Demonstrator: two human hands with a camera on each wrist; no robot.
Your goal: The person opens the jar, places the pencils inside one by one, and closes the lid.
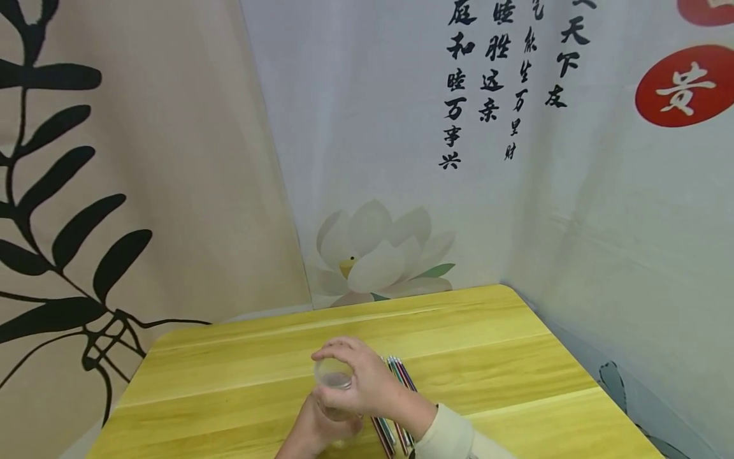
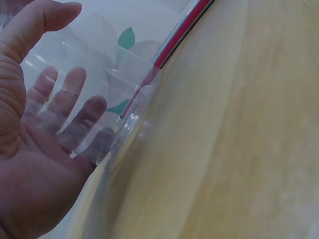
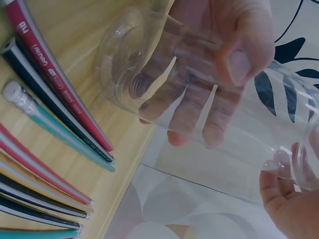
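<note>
Over the yellow wood-grain table (image 1: 229, 395), your left hand (image 1: 328, 426) has its fingers wrapped round the clear plastic cylindrical jar (image 1: 335, 381); your right hand (image 1: 367, 381) grips it near its rim. Just right, slim striped multicoloured pencils (image 1: 404, 375) lie flat.

Clear cup (image 3: 199, 104): 1. Left hand (image 1: 327, 424): 1. Right hand (image 1: 365, 377): 1. Wood-grain surface (image 1: 516, 370): 1. Pencils (image 3: 68, 135): at least 8 show.

Counter (image 1: 516, 370): yellow wood-grain top, rounded corners. Beige wall covering (image 1: 195, 159), left: dark leafy plant print (image 1: 88, 229). Whitish wall covering (image 1: 355, 115), adjoining: pale lotus print (image 1: 378, 268), black Chinese characters (image 1: 491, 81), red oval (image 1: 685, 86).
</note>
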